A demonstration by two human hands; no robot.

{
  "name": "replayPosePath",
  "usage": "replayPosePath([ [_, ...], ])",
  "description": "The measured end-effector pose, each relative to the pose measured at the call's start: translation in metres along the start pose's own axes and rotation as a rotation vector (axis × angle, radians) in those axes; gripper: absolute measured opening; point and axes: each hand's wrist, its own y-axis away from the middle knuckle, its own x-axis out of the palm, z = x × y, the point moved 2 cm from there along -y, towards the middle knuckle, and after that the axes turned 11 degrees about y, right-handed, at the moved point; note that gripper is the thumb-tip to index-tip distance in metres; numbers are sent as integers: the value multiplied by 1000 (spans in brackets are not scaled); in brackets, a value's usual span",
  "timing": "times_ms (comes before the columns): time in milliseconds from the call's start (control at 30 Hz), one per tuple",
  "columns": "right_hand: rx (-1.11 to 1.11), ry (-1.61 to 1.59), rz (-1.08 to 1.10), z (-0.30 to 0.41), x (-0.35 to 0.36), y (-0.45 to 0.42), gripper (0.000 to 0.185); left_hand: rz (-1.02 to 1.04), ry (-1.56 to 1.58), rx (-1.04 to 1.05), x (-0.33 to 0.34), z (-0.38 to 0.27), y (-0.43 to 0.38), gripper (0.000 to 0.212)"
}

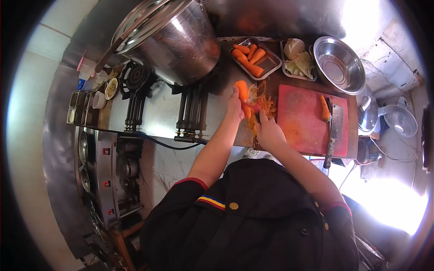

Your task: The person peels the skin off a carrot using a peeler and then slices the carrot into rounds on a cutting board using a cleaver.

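Observation:
My left hand [235,105] grips a large orange carrot [241,90] above the counter. In my right hand [269,130] is a small pinkish-red tool, probably a peeler [255,108], held against the carrot's lower part; its blade is too blurred to make out. Carrot peelings [266,103] lie heaped beside and below the hands. Right of them is a red cutting board [298,118], bearing another carrot [324,109] and a cleaver [336,122] whose handle juts past the near edge. Several carrots [250,66] rest in a metal tray [276,68] beyond my hands.
A big lidded steel pot [183,47] stands on a gas burner [190,118] at the left, near a second burner [137,76]. Behind the board are a tray of cabbage [299,64] and a steel bowl [334,69]. A fan [399,120] is at the far right.

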Motion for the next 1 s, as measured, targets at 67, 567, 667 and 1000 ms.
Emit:
replayPosePath([
  [67, -30, -33, 56, -28, 21, 11, 47, -92, -63, 126, 2, -12, 1, 50],
  [567, 21, -57, -157, -1, -27, -45, 48, 74, -65, -31, -2, 11, -4, 47],
  [667, -1, -3, -79, -12, 0, -21, 50, -50, -74, 60, 9, 11, -6, 48],
  [1000, 83, -118, 4, -63, 18, -11, 45, -153, 5, -56, -4, 0, -14, 51],
])
